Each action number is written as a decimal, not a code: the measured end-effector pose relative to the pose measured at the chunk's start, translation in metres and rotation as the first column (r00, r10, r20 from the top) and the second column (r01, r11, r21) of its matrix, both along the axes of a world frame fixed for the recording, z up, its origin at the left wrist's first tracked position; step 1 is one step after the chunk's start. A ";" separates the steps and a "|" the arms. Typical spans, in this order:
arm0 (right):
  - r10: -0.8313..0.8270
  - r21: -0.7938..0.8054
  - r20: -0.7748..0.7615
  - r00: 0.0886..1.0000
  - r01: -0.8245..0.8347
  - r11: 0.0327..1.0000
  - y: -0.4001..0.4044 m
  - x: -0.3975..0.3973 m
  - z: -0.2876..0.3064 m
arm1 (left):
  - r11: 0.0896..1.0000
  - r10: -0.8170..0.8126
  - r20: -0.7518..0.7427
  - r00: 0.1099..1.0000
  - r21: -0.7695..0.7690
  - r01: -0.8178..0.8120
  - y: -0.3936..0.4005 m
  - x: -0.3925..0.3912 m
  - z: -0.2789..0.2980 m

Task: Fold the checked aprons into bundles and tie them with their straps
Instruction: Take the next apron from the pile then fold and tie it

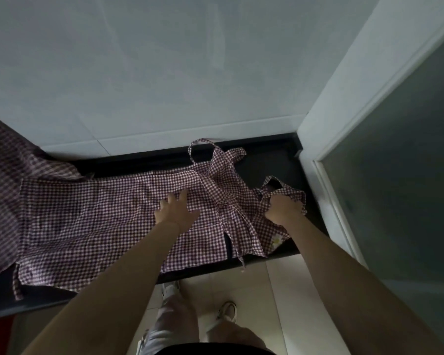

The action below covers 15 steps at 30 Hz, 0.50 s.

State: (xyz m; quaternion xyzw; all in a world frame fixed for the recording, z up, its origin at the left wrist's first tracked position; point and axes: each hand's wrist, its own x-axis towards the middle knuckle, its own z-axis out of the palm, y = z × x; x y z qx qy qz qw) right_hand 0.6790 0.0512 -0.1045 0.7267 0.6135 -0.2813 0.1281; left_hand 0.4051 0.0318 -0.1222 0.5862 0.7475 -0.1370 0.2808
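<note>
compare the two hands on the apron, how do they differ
The left hand lies flat with fingers spread, pressing the apron near its middle; the right hand is curled, gripping bunched cloth at the apron's right end. The left is over smooth fabric, the right over crumpled fabric. Both touch the same apron.
</note>
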 end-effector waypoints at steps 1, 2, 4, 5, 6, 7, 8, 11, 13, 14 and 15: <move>-0.013 0.017 -0.027 1.000 0.014 1.000 0.000 0.004 -0.001 | 0.999 -0.007 0.006 1.000 -0.037 0.008 -0.006 0.006 -0.003; -0.036 0.022 -0.036 0.999 0.037 0.999 0.002 0.008 0.002 | 0.998 -0.012 -0.010 1.000 -0.066 0.011 -0.010 0.008 -0.006; -0.081 -0.045 0.054 0.995 0.083 0.995 0.006 0.022 0.013 | 0.997 -0.005 -0.034 0.999 -0.079 0.003 -0.016 0.005 -0.010; -0.078 -0.123 0.153 0.985 0.097 0.988 0.009 0.030 0.020 | 0.997 0.007 -0.033 0.999 -0.079 -0.010 -0.017 0.000 -0.011; -0.051 -0.208 0.259 0.965 0.107 0.972 0.010 0.037 0.029 | 0.996 0.026 -0.022 0.999 -0.082 -0.028 -0.017 -0.005 -0.011; -0.005 -0.261 0.356 0.935 0.104 0.960 0.011 0.044 0.036 | 0.995 0.051 -0.006 0.999 -0.090 -0.052 -0.018 -0.010 -0.010; 0.040 -0.275 0.440 0.897 0.093 0.957 0.013 0.048 0.042 | 0.993 0.072 0.006 0.997 -0.098 -0.071 -0.018 -0.014 -0.010; 0.068 -0.006 0.601 0.797 -0.080 0.997 0.016 0.037 0.044 | 0.987 0.126 0.027 0.992 -0.104 -0.123 -0.016 -0.019 -0.009; 0.069 0.291 0.555 0.829 -0.272 0.917 0.014 0.021 0.040 | 0.989 0.134 0.031 0.991 -0.073 -0.131 -0.017 -0.015 -0.009; 0.140 0.348 0.487 0.862 -0.339 0.874 0.012 0.012 0.034 | 0.991 0.120 0.025 0.992 -0.061 -0.119 -0.017 -0.013 -0.011; 0.239 0.349 0.358 0.902 -0.367 0.862 0.008 0.004 0.026 | 0.993 0.101 0.015 0.995 -0.057 -0.100 -0.019 -0.011 -0.012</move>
